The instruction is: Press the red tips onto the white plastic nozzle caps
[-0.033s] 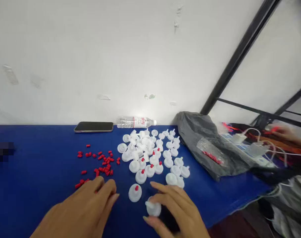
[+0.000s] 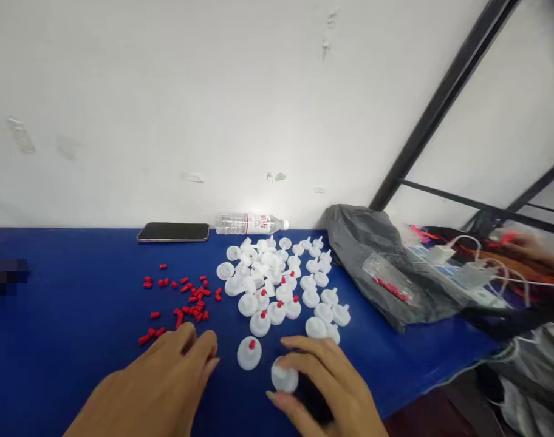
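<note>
My left hand [image 2: 156, 385] is at the lower left, fingers bent and pressed together over the table, just below the scattered red caps [image 2: 197, 303]; what it holds, if anything, is hidden. My right hand [image 2: 329, 382] has its thumb and fingers around a single white round piece [image 2: 285, 376] with a short nozzle. Left of that piece stands a white piece with a red cap on its nozzle [image 2: 249, 354]. Beyond lie several more red-capped pieces [image 2: 260, 323] and a heap of plain white pieces [image 2: 263, 264].
A phone [image 2: 173, 232] and a plastic bottle [image 2: 250, 224] lie along the wall. A grey bag [image 2: 363, 261] with a clear packet [image 2: 389, 280] is at the right, beside a power strip [image 2: 468, 276]. Another person's hand [image 2: 532, 249] shows at far right.
</note>
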`<action>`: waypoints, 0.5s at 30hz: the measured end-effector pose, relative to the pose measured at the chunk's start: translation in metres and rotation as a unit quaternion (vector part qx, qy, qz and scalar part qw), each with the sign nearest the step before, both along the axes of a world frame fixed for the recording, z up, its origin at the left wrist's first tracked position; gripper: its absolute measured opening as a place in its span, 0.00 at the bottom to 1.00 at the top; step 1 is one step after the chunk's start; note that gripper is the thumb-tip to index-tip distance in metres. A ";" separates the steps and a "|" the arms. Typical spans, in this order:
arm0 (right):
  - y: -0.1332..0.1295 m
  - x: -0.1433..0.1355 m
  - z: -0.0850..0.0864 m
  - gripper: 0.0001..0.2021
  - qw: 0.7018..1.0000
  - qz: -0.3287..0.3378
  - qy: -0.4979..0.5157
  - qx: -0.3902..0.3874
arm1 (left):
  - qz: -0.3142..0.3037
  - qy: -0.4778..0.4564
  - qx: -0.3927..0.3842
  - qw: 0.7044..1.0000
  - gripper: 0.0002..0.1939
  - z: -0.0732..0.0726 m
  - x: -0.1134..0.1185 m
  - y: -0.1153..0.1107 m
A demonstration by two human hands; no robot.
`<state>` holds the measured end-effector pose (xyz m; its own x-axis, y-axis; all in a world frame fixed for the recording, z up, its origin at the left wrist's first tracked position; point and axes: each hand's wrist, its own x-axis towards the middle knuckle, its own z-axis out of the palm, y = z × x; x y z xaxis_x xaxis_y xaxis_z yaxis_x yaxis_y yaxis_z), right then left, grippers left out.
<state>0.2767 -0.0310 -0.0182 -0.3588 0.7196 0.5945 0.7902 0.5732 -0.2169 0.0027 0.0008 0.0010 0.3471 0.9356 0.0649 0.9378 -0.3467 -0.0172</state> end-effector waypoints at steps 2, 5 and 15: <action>-0.001 0.002 -0.001 0.12 0.999 -0.048 0.009 0.008 | 0.012 0.004 -0.019 1.000 0.34 0.002 0.005 0.001; -0.001 0.003 0.003 0.16 0.995 -0.092 0.029 0.018 | 0.028 0.007 0.023 0.999 0.33 0.009 0.010 0.002; -0.009 -0.012 -0.001 0.12 0.997 -0.002 0.081 0.019 | -0.136 -0.018 0.126 0.982 0.32 0.002 0.036 -0.012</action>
